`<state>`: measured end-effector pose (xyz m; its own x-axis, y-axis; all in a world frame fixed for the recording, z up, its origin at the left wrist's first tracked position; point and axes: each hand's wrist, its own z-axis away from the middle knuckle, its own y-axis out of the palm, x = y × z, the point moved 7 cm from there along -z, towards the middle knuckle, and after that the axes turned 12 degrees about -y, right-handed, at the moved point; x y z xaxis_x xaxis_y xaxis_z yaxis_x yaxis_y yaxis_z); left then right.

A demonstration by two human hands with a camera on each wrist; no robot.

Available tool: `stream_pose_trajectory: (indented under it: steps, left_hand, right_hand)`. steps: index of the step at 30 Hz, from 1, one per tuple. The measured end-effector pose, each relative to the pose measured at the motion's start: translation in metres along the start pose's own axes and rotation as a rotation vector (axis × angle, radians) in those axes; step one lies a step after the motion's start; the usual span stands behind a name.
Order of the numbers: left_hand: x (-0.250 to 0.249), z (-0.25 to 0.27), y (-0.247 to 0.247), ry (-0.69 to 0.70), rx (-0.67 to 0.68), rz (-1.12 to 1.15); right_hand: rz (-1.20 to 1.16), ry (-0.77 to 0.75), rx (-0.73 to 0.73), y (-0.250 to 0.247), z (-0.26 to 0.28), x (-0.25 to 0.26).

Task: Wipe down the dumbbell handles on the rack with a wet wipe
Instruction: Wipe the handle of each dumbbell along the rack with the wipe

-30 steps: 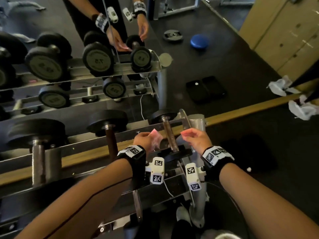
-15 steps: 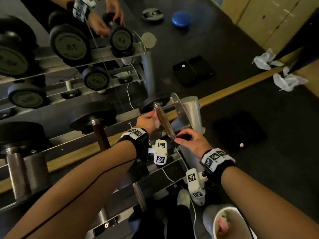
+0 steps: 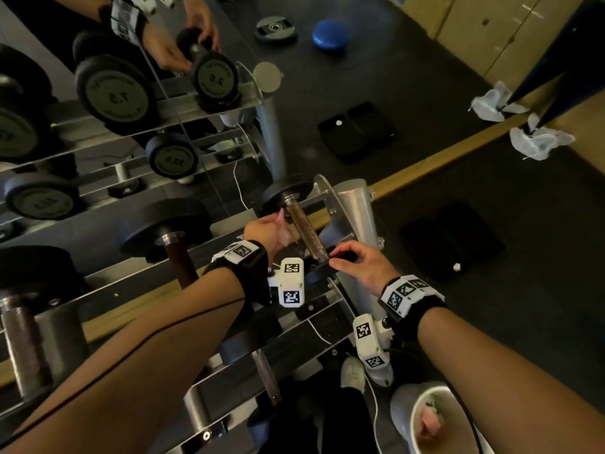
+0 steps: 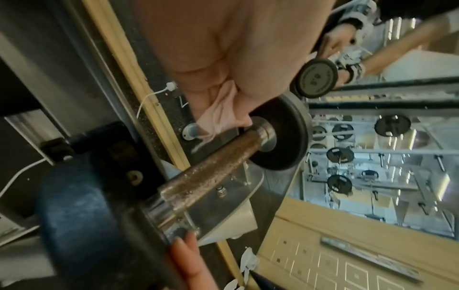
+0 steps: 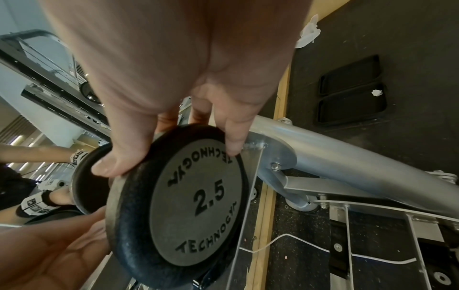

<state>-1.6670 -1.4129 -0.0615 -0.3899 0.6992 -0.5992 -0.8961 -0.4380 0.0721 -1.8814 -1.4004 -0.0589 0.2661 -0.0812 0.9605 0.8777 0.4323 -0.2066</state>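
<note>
**Head view: wipe brought to the handle, end plate steadied**

Head view: since a second ago, the left hand, fingers pinching the crumpled pink wet wipe, has come beside the rusty brown dumbbell handle on the steel rack. The right hand has dropped to the black round 2.5 end plate, fingers curled over its rim. Wiping looks imminent.

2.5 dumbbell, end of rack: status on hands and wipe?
Left hand pinches pink wet wipe, beside handle at far end. Right hand grips near weight head. Nothing blocking handle.
</note>
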Motion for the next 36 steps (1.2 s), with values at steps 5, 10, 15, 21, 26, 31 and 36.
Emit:
stream_pose_trajectory:
  steps: [5,10,15,21,26,31,36]
  left_hand:
    - [0.011,0.008,0.020,0.105,-0.029,0.047]
    - [0.033,0.016,0.022,0.009,0.155,0.079]
    - [0.023,0.020,0.008,0.037,0.180,-0.214]
    - [0.011,0.010,0.005,0.174,-0.054,-0.163]
    - [0.036,0.021,0.016,0.253,-0.058,-0.287]
    - [0.041,0.026,0.016,0.185,0.082,-0.439]
    - [0.033,0.026,0.004,0.081,0.081,-0.432]
  right_hand:
    - [-0.009,-0.003,0.019,0.000,-0.001,-0.001]
    - [-0.006,-0.010,0.017,-0.001,-0.002,-0.005]
    - [-0.018,-0.018,0.014,-0.001,-0.001,-0.006]
    - [-0.057,-0.012,-0.029,0.000,0.004,-0.010]
    - [-0.046,-0.010,-0.064,0.001,0.004,-0.010]
    - [-0.076,0.007,-0.056,0.001,0.006,-0.010]
    - [-0.034,-0.012,-0.059,0.003,0.008,-0.011]
